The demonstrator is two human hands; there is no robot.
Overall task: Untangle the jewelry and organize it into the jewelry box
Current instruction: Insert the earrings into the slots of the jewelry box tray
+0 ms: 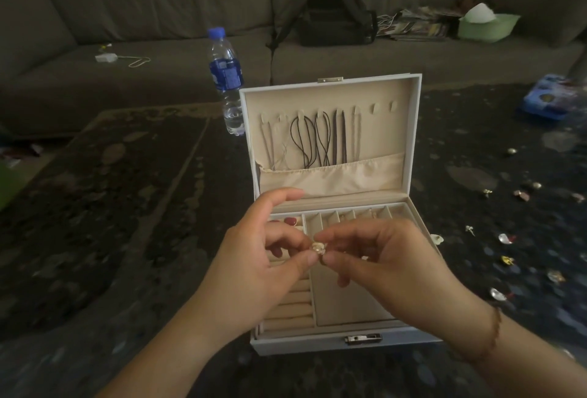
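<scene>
The step in hand looks like freeing or readying one small piece before it goes into the jewelry box (333, 339), which stands open on the dark patterned worktop (127, 207). Just above the box's tray, the left hand (254, 257) and the right hand (390, 264) meet around a small pale gold piece (317, 248), perhaps a ring or an earring; it is too small and blurred to say which. Each grip is narrow: the left thumb and forefinger pinch the piece from one side and the right fingertips (330, 259) close on it from the other, so both hands hold the same thing. In the box's raised lid, several cords and chains (317, 140) already hang from hooks into a fabric pocket. Something red (290, 222) lies in a compartment at the tray's rear left corner. To the right of the box many more small pieces (505, 238) lie scattered on the worktop, so much of the task seems left. The next move likely calls for separating the piece cleanly, then lowering it into a free slot in the tray. A water bottle (225, 79) stands behind the box, to its left.
</scene>
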